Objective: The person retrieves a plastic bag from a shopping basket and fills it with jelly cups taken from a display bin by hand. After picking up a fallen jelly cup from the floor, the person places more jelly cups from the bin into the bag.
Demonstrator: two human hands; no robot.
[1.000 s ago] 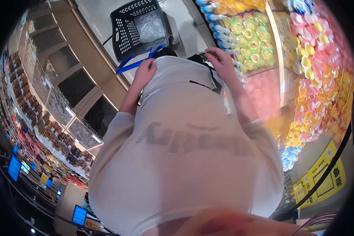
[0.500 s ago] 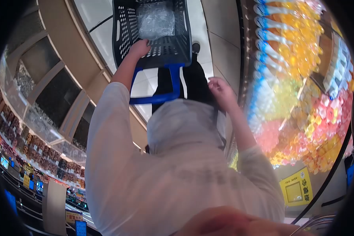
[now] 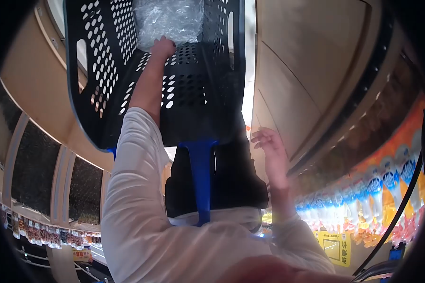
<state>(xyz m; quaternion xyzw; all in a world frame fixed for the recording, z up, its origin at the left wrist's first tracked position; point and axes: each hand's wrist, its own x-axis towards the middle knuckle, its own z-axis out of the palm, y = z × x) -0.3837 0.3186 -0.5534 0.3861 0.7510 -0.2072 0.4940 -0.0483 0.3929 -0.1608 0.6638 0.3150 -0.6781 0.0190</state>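
Note:
My left hand (image 3: 163, 47) reaches down into a dark perforated shopping basket (image 3: 179, 122). Its fingers are at the near edge of a clear plastic bag (image 3: 169, 21) on the basket's bottom, and the fingertips look curled onto the plastic. What the bag holds cannot be made out. A blue handle (image 3: 200, 179) extends from the basket toward my body. My right hand (image 3: 270, 141) hangs outside the basket on the right, fingers apart and slightly bent, holding nothing.
Beige cabinet panels (image 3: 302, 61) stand right of the basket. Packaged goods with blue-and-white labels (image 3: 375, 186) line the lower right, near a yellow sign (image 3: 334, 246). Dark display bins (image 3: 37, 162) run along the left. A black cable (image 3: 392, 221) crosses the right side.
The basket appears larger and closer. My left hand has moved from my waist, past the basket's side, down to the bag. My right hand has left my waist and stays at the right.

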